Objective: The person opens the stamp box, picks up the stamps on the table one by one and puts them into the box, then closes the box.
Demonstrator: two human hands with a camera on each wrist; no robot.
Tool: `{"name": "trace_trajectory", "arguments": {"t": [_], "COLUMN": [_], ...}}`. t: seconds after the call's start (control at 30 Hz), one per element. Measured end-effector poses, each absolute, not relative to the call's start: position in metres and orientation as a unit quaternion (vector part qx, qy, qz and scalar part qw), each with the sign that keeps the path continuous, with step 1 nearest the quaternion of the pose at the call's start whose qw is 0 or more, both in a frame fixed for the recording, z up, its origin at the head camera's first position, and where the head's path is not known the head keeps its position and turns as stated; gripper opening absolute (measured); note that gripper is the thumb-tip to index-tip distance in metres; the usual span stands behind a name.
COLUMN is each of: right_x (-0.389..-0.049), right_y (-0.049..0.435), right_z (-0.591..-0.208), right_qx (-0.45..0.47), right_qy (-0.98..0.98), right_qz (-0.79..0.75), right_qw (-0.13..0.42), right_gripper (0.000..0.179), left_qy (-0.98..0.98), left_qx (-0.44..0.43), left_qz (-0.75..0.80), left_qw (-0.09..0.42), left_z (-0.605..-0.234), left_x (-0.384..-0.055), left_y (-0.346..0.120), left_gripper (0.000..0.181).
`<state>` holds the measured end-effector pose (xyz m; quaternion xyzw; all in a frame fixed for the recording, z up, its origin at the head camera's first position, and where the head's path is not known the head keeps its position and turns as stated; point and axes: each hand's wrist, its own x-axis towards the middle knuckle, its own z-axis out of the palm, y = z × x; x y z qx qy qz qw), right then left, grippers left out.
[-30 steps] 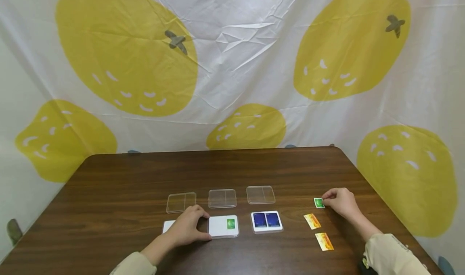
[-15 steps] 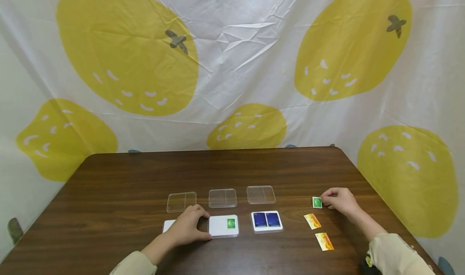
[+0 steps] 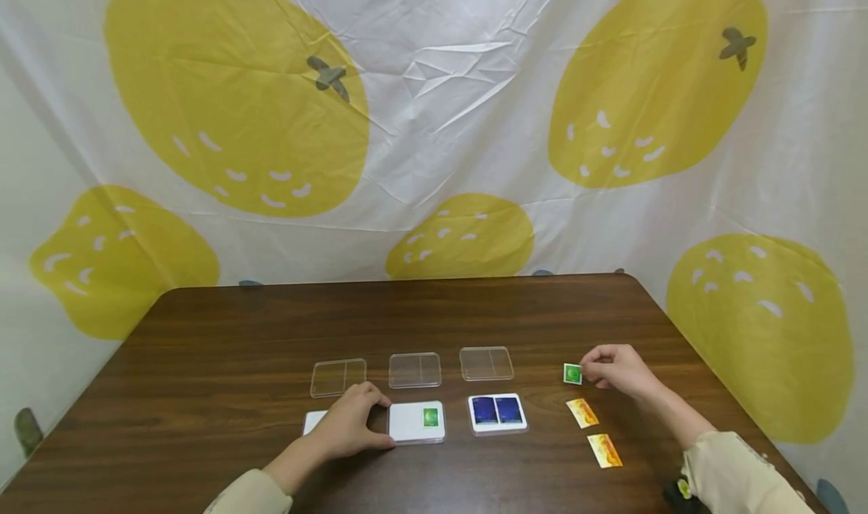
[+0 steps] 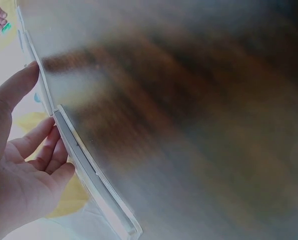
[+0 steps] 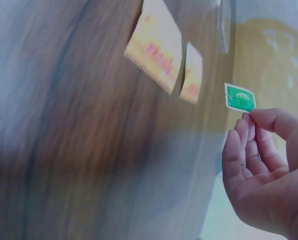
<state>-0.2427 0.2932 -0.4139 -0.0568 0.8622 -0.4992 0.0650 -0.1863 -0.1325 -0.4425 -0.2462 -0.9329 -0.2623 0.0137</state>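
My right hand pinches a green postage stamp by one edge between thumb and forefinger, held above the table. Two orange-yellow stamps lie nearer me, below that hand. At the table's middle, my left hand holds a shallow clear case with a white inside, thumb and forefinger at its left corners. Another green stamp lies on the right half of this case. The left hand partly covers a second white-lined case, and its other fingers rest by that case's edge in the left wrist view.
Right of the middle case stands a third case bearing two dark blue stamps. Three clear lids lie in a row behind the cases, among them the middle lid. A lemon-print cloth hangs behind the brown table.
My right hand has moved left and slightly away from me, carrying the green stamp off its place near the right side. The left hand has stayed where it was.
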Motion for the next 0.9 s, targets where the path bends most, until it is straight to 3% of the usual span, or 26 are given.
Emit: {"name": "trace_trajectory", "arguments": {"t": [0.9], "right_x": [-0.238], "right_y": [0.172], "right_z": [-0.407], "right_qx": [-0.170], "right_qy": [0.831], "right_qz": [-0.521], "right_qw": [0.094], "right_gripper": [0.012], "left_qy": [-0.934], "left_qx": [-0.243], "left_qz": [-0.262], "left_qw": [0.017], "left_z": [-0.443], "left_x": [-0.186], "left_y": [-0.132], "left_gripper": [0.048]}}
